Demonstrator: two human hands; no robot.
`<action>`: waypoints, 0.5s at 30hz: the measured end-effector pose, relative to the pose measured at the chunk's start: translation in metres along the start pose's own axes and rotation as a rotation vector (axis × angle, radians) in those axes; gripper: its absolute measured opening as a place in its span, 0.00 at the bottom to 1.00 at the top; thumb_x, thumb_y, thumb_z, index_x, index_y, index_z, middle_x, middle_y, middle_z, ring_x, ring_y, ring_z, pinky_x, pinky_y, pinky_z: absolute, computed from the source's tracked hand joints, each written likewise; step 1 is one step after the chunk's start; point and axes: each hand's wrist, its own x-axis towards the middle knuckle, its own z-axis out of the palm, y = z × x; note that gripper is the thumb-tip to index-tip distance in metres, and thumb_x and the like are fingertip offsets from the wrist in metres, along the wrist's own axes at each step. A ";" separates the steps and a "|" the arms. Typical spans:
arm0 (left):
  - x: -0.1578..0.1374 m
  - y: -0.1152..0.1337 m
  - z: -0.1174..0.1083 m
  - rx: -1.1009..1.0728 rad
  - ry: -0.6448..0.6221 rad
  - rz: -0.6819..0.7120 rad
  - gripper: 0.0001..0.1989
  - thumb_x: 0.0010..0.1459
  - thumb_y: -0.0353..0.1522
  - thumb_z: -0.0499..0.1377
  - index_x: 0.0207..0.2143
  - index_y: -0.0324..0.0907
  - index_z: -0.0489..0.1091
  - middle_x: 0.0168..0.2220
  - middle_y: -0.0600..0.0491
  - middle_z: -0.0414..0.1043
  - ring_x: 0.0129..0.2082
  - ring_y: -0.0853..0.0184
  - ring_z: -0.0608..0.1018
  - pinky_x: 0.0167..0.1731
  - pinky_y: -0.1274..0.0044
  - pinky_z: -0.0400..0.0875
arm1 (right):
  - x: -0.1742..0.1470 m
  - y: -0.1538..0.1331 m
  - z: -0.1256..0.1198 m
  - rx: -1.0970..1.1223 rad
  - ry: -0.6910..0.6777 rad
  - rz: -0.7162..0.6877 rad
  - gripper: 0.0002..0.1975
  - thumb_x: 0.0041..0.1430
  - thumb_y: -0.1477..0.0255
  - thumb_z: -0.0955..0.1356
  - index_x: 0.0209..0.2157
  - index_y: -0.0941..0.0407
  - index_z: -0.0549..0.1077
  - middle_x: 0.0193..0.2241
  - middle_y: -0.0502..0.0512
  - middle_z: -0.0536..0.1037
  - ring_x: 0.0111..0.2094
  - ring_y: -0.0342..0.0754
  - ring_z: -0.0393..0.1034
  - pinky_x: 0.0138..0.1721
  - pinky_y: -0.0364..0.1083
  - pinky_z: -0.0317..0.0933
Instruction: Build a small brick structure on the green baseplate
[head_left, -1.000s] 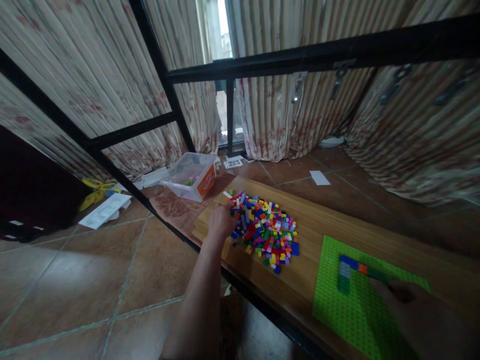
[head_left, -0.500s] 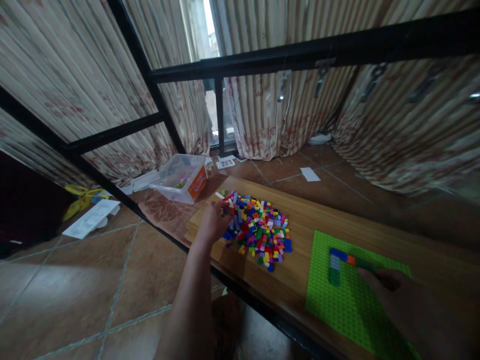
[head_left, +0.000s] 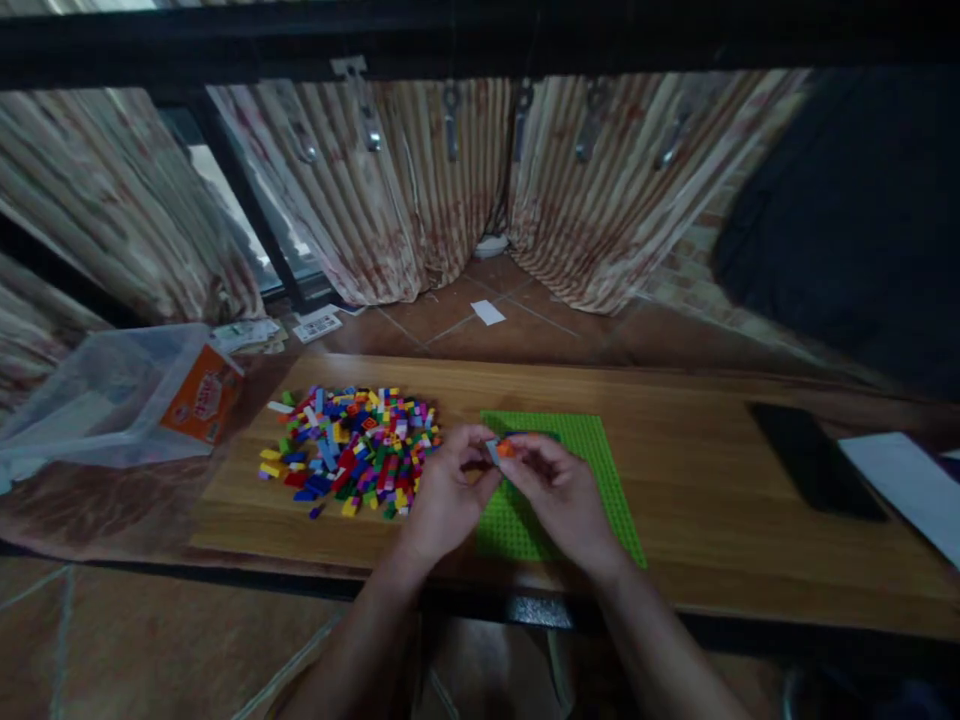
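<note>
A: Left hand (head_left: 451,492) pinches the grey brick (head_left: 492,452), right hand (head_left: 566,497) the orange brick (head_left: 505,449), close together above the green baseplate (head_left: 604,478)!
B: Crooked pressure could pop one loose, and it might bounce into that brick pile (head_left: 358,450), leftward!

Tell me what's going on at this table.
A person's left hand and right hand meet above a green baseplate, pinching a small grey brick and an orange brick close together. Whether the two are joined is too blurred to tell. A loose pile of bricks lies left of the baseplate on the wooden table, with a clear box farther left.
</note>
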 end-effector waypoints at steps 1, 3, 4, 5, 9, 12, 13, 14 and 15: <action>0.000 -0.001 0.005 -0.004 -0.002 0.008 0.13 0.54 0.26 0.61 0.41 0.42 0.65 0.36 0.54 0.73 0.37 0.69 0.78 0.40 0.77 0.72 | 0.000 0.002 -0.001 0.008 0.002 -0.006 0.13 0.54 0.61 0.70 0.37 0.55 0.76 0.33 0.54 0.79 0.34 0.48 0.72 0.37 0.47 0.64; 0.001 -0.002 0.010 -0.027 -0.013 0.015 0.13 0.54 0.27 0.62 0.42 0.42 0.65 0.37 0.55 0.72 0.37 0.70 0.77 0.40 0.78 0.71 | 0.000 0.005 -0.008 0.005 -0.001 -0.010 0.11 0.55 0.62 0.70 0.35 0.55 0.77 0.34 0.54 0.80 0.36 0.48 0.72 0.39 0.47 0.64; 0.003 -0.003 0.011 -0.050 -0.024 0.011 0.13 0.54 0.28 0.62 0.42 0.42 0.65 0.37 0.54 0.72 0.37 0.70 0.76 0.40 0.78 0.70 | 0.000 0.006 -0.012 0.006 -0.008 -0.011 0.10 0.56 0.63 0.70 0.35 0.55 0.77 0.34 0.54 0.79 0.36 0.48 0.72 0.39 0.47 0.64; 0.004 -0.003 0.012 -0.076 -0.040 -0.001 0.12 0.54 0.29 0.63 0.41 0.42 0.66 0.37 0.54 0.71 0.37 0.70 0.76 0.40 0.78 0.70 | 0.000 0.006 -0.016 0.011 -0.023 -0.011 0.10 0.56 0.63 0.70 0.35 0.55 0.77 0.33 0.53 0.79 0.36 0.47 0.72 0.39 0.47 0.63; 0.012 -0.003 0.013 -0.123 -0.121 -0.092 0.09 0.56 0.33 0.61 0.39 0.39 0.69 0.35 0.53 0.71 0.36 0.70 0.73 0.38 0.79 0.68 | 0.001 0.008 -0.031 0.039 -0.076 0.011 0.10 0.57 0.63 0.69 0.34 0.55 0.75 0.31 0.52 0.78 0.34 0.46 0.70 0.38 0.46 0.63; 0.015 -0.004 0.018 -0.097 -0.153 -0.134 0.08 0.58 0.35 0.59 0.36 0.38 0.70 0.31 0.54 0.70 0.32 0.71 0.71 0.35 0.79 0.66 | 0.000 0.009 -0.038 0.006 -0.100 0.062 0.11 0.57 0.62 0.69 0.33 0.56 0.76 0.30 0.52 0.77 0.32 0.45 0.68 0.36 0.46 0.62; 0.015 -0.004 0.021 -0.089 -0.155 -0.138 0.08 0.59 0.35 0.59 0.35 0.38 0.70 0.30 0.55 0.69 0.31 0.71 0.70 0.34 0.79 0.65 | 0.000 0.009 -0.039 0.002 -0.107 0.084 0.12 0.57 0.61 0.69 0.32 0.56 0.76 0.29 0.51 0.76 0.31 0.44 0.67 0.34 0.45 0.61; 0.014 -0.004 0.023 -0.080 -0.154 -0.136 0.08 0.59 0.35 0.59 0.34 0.38 0.69 0.29 0.55 0.68 0.30 0.71 0.70 0.34 0.79 0.65 | 0.000 0.009 -0.040 0.012 -0.113 0.108 0.13 0.56 0.61 0.69 0.31 0.57 0.76 0.27 0.50 0.75 0.29 0.43 0.66 0.33 0.45 0.59; 0.014 -0.003 0.025 -0.075 -0.152 -0.132 0.07 0.58 0.34 0.59 0.33 0.38 0.69 0.29 0.56 0.68 0.30 0.71 0.69 0.33 0.79 0.65 | -0.001 0.008 -0.040 0.038 -0.115 0.134 0.13 0.55 0.60 0.70 0.30 0.57 0.76 0.25 0.50 0.74 0.27 0.42 0.64 0.31 0.44 0.58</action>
